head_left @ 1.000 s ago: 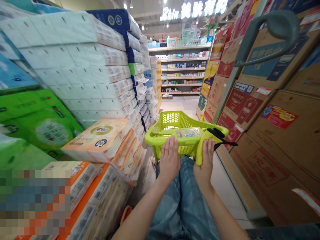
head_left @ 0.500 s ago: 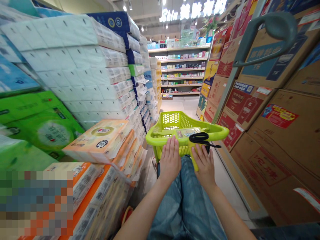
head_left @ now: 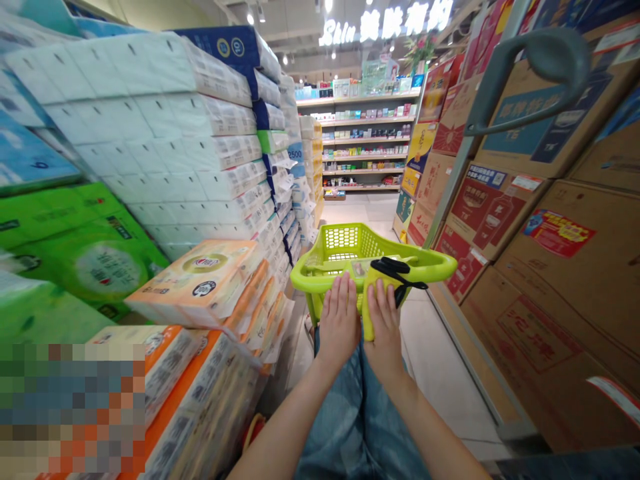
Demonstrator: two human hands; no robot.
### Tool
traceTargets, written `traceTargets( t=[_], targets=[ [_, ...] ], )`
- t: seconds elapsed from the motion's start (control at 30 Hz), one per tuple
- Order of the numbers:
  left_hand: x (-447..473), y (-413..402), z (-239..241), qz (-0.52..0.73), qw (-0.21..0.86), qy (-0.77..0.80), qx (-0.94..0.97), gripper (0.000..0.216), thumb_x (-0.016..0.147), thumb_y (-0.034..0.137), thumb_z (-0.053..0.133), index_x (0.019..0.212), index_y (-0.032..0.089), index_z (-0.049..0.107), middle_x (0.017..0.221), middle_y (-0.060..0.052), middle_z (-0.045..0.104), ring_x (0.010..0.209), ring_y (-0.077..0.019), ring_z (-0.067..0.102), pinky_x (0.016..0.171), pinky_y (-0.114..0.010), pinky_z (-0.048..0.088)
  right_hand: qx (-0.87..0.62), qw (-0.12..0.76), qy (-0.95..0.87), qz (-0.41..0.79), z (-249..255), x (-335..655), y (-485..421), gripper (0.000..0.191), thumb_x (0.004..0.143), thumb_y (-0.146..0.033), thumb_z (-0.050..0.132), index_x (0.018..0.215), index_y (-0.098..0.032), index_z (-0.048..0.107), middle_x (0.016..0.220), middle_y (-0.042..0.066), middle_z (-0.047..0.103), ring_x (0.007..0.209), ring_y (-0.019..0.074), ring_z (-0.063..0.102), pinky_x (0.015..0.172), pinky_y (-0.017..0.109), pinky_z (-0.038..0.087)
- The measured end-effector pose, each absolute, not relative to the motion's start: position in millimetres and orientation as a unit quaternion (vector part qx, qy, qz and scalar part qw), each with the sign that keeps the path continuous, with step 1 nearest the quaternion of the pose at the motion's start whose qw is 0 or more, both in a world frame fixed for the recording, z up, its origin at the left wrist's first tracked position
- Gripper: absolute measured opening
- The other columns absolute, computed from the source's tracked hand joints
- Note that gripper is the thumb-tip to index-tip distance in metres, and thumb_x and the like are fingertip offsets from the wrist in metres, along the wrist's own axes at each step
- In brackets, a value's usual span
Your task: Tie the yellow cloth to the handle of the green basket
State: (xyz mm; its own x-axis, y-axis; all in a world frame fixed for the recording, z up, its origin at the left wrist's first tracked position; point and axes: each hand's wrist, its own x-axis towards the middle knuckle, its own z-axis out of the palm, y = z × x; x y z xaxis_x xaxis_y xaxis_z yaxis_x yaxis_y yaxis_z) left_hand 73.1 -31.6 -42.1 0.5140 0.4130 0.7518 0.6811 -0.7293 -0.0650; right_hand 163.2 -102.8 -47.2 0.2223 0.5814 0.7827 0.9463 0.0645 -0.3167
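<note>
A lime-green shopping cart basket (head_left: pixel 345 241) stands in front of me in a store aisle. My left hand (head_left: pixel 339 320) rests flat on its near rim, fingers stretched out. Beside it, my right hand (head_left: pixel 384 320) lies with fingers extended on a lime-green flap (head_left: pixel 374 280) of the cart that carries a black strap (head_left: pixel 395 270). The flap hangs down over the cart's near side under my fingers. My blue jeans fill the bottom centre.
Stacked packs of tissue and toilet paper (head_left: pixel 190 133) wall the left side. Cardboard cartons (head_left: pixel 560 220) on a pallet rack line the right. The tiled aisle runs ahead to product shelves (head_left: pixel 365 140). A grey handle (head_left: pixel 530 73) juts in at upper right.
My right hand has slid left along the cart's rim with the green flap and strap, ending close beside my left hand. The left hand has stayed put.
</note>
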Motion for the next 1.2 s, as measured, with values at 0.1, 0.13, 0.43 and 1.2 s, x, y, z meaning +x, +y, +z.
traceTargets(
  t=[0.1,0.13,0.43,1.2],
  targets=[
    [72,-31,-42,-0.377,0.18,-0.32,-0.85,0.06,0.092,0.012,0.042,0.151,0.004,0.031,0.157,-0.019,0.037,0.15,-0.0266,0.025,0.116,-0.045,0.036,-0.628,0.375,-0.637,-0.243,-55,167,-105,0.08,0.085,0.0,0.036,0.159,-0.021,0.013,0.159,0.012,0.036,0.152,0.027,0.017,0.119,0.06,0.026],
    [73,-31,-42,-0.379,0.18,-0.32,-0.85,0.06,0.092,0.013,0.042,0.151,0.004,0.031,0.157,-0.019,0.036,0.15,-0.0269,0.025,0.116,-0.045,0.035,-0.623,0.358,-0.648,-0.252,-57,173,-108,0.08,0.084,0.001,0.036,0.159,-0.021,0.014,0.156,0.012,0.04,0.152,0.026,0.019,0.12,0.059,0.025],
    [76,-33,-41,-0.383,0.175,-0.318,-0.849,0.063,0.091,0.012,0.041,0.152,0.004,0.029,0.157,-0.019,0.037,0.15,-0.0283,0.024,0.118,-0.046,0.032,-0.662,0.386,-0.585,-0.267,-64,233,-136,0.083,0.082,0.001,0.037,0.158,-0.026,0.017,0.162,0.009,0.029,0.152,0.0287,0.018,0.117,0.062,0.029],
    [75,-33,-40,-0.384,0.169,-0.319,-0.85,0.063,0.095,0.018,0.043,0.154,0.005,0.024,0.157,-0.019,0.035,0.149,-0.0277,0.026,0.117,-0.046,0.033,-0.645,0.329,-0.632,-0.275,-65,222,-132,0.084,0.081,0.002,0.037,0.159,-0.023,0.015,0.155,0.01,0.043,0.151,0.0262,0.022,0.118,0.059,0.029]
  ],
)
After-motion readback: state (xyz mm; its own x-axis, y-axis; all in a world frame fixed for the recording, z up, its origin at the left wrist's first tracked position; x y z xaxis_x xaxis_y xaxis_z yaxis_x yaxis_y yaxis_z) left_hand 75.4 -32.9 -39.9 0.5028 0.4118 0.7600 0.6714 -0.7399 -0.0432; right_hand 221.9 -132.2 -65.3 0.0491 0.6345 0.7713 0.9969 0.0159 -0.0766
